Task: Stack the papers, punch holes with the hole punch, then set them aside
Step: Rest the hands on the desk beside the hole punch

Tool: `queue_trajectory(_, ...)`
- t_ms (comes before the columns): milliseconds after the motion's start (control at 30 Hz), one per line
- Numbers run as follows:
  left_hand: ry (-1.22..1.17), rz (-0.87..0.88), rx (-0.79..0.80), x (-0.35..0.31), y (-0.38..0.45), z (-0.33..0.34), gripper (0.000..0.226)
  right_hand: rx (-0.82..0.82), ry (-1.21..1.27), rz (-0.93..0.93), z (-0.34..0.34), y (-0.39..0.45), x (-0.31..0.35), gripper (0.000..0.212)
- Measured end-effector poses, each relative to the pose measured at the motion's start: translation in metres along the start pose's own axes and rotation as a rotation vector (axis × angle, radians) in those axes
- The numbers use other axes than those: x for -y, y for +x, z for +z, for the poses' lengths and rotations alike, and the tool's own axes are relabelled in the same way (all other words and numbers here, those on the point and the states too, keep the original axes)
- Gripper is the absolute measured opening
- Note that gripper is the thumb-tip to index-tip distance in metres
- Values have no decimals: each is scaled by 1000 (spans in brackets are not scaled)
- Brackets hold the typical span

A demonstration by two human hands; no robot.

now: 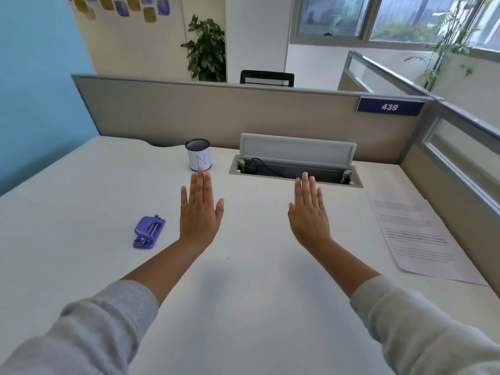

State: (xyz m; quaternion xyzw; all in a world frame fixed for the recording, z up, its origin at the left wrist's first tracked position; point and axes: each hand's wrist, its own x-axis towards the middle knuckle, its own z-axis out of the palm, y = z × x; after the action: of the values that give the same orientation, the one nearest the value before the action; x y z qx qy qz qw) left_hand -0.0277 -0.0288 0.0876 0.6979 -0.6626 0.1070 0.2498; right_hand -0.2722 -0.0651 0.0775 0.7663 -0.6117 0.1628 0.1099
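Two grey sleeves [89, 326] enter from the bottom edge, one on each side, forearms bare past the cuffs.

Two hands out over the white desk [243, 307]. Left hand [200, 212]: fully spread flat, palm down, fingers straight and close together, thumb out to the side. Holds nothing. Right hand [309, 215]: same posture, flat and released, holds nothing. The two hands are level with each other and apart. Soft shadows lie on the desk nearer than the hands; cannot tell whether the palms touch the surface or hang just above it.

One purple hole punch [149, 232], lying on the desk near the left hand, to its left, not touching it.

One spread of papers [416, 234] on the right side of the desk, well apart from the right hand. Printed sheets, overlapping and fanned unevenly; at least three edges show, exact count unclear.

One white cup [198, 155] with a dark rim, upright, just beyond the left fingertips. A letter N on its side.

One cable box [296, 165] set into the desk beyond the right hand, lid raised, a black cord inside.

Behind: one beige partition [230, 115] along the desk's far edge, with one blue tag [389, 106] reading 439. Past it, one black chair back [266, 77], two leafy plants [205, 48], and windows [392, 16] at the upper right.
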Motion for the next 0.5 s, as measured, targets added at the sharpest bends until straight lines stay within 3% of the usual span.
queue_trajectory(200,-42,-98,105,50,-27,11,66,67,32,-40,24,3,51,59)
queue_trajectory(500,-90,-79,339,96,-64,56,74,214,67,-17,66,-8,93,58)
